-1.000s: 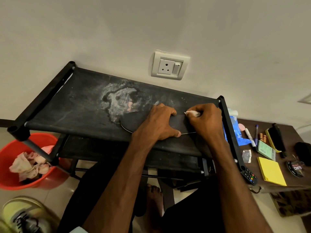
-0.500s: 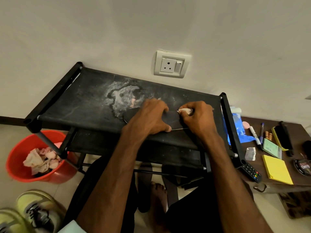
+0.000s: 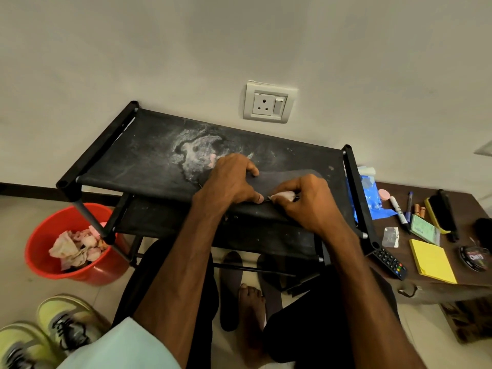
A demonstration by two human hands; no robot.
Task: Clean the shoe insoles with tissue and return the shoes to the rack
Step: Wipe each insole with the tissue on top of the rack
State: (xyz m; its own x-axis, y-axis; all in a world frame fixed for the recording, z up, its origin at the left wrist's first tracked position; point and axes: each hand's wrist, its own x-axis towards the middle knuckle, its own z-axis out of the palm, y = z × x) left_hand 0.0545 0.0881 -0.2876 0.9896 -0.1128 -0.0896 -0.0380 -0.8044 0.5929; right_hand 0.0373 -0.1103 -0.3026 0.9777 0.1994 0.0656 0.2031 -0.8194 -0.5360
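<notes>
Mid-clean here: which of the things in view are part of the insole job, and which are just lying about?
Job: insole held by left hand; tissue pinched in right hand; rack; sneakers; floor insoles; red bucket of used tissues.

Lying about: remote; yellow notepad; markers; brush; blue bag; wall socket.

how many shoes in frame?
2. One yellow-green sneaker on the floor at bottom left, near the red bucket; a second sneaker beside it, cropped by the corner. Lower rack shelves are partly hidden, so more may exist.
</notes>
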